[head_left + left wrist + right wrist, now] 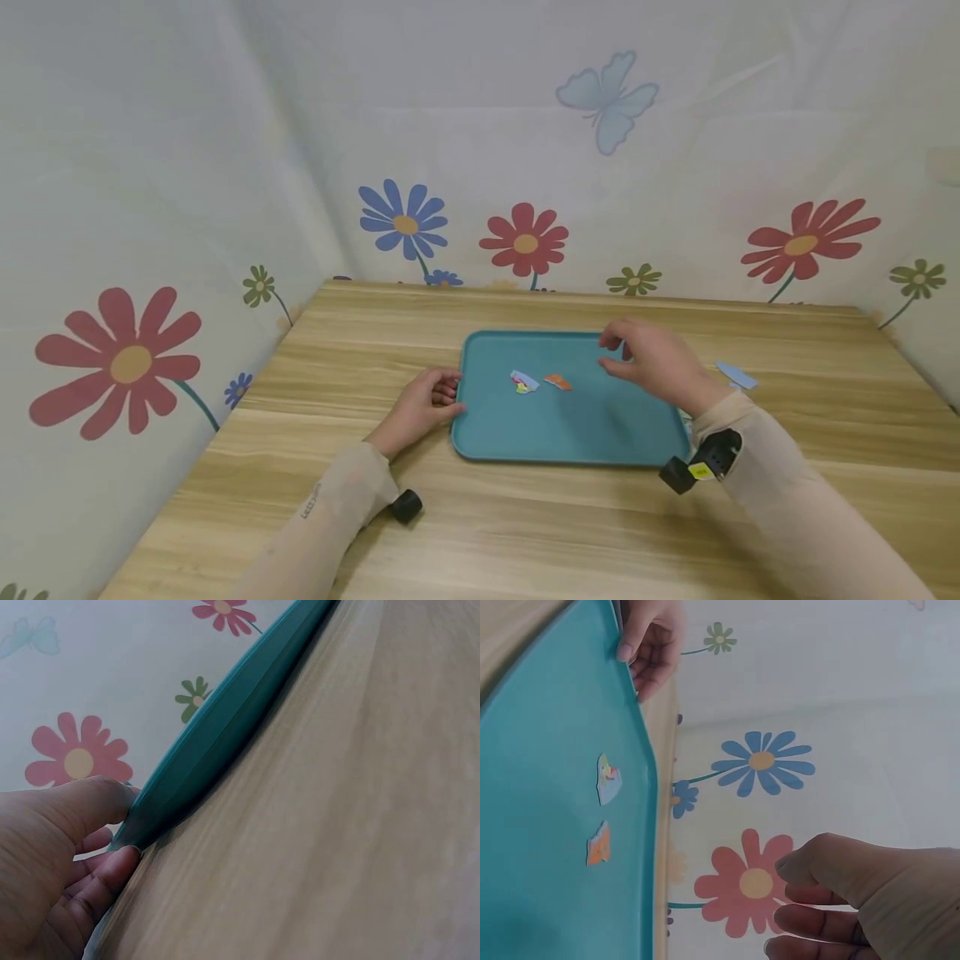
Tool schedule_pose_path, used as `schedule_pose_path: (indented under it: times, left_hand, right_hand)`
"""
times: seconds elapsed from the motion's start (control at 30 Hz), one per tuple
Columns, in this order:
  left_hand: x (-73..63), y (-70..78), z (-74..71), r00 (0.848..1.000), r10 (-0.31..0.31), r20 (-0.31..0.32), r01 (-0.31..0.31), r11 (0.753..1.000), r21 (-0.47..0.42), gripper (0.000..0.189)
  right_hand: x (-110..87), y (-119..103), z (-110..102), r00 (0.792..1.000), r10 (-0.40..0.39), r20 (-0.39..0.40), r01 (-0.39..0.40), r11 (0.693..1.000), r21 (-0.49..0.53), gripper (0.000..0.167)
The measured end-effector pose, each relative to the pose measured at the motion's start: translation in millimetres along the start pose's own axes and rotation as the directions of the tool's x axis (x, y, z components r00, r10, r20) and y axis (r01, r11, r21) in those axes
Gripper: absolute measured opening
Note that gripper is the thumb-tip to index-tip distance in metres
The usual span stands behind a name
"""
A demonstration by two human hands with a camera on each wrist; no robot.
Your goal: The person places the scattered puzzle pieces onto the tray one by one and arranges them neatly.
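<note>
A teal rectangular tray (517,437) lies on the wooden table. My left hand (422,408) holds the tray's left rim, with the thumb and fingers at its edge in the left wrist view. Over the tray's right part hovers my right hand (660,362), thumb apart from the loosely curved fingers and nothing between them. Two small irregular cut picture pieces lie on the tray: a light blue piece (524,381) with yellow and pink print, and an orange piece (558,382) to its right. The right wrist view shows both the blue piece (608,780) and the orange piece (598,844).
To the right of the tray, a blue piece (737,374) lies on the wooden table (525,533). More small pieces there are partly hidden by my right wrist. A pale cloth (465,100) printed with flowers and a butterfly hangs behind the table and on its left.
</note>
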State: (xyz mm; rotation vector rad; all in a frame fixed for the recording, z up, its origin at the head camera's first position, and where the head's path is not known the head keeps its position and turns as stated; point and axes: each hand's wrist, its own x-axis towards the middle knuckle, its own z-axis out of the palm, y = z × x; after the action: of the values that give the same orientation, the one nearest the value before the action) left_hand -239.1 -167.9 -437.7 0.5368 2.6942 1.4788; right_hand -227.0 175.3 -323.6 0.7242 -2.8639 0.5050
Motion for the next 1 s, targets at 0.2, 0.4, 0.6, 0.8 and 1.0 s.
schedule_pose_path:
  times: [0.2,0.4,0.6,0.8,1.0]
  left_hand:
    - [0.7,-0.9,-0.5,1.0,-0.014,-0.002,0.014,1.0,0.005,0.048]
    - [0.9,-0.9,-0.7,1.0,-0.005,-0.006,0.005,1.0,0.003,0.047]
    - [0.9,-1.1,0.1,1.0,-0.011,0.0,0.011,1.0,0.003,0.047]
    - [2.0,-2.5,0.3,1.0,-0.011,0.005,0.011,1.0,-0.003,0.048]
    - [1.3,-3.9,0.1,1.0,0.008,-0.002,-0.008,1.0,-0.007,0.047]
  right_hand:
    - [-8.1,5,-6,1.0,0.002,-0.008,-0.002,1.0,-0.003,0.02]
    - [-16.7,12,-9,1.0,0.002,-0.008,-0.002,1.0,-0.018,0.02]
    - [-28.9,20,-14,1.0,0.011,-0.012,-0.012,0.999,-0.03,0.02]
    - [-40.2,31,-15,1.0,0.025,-0.006,-0.025,0.999,-0.027,0.019]
    - [-49.5,39,-14,0.998,0.058,0.027,-0.057,0.998,-0.034,0.021]
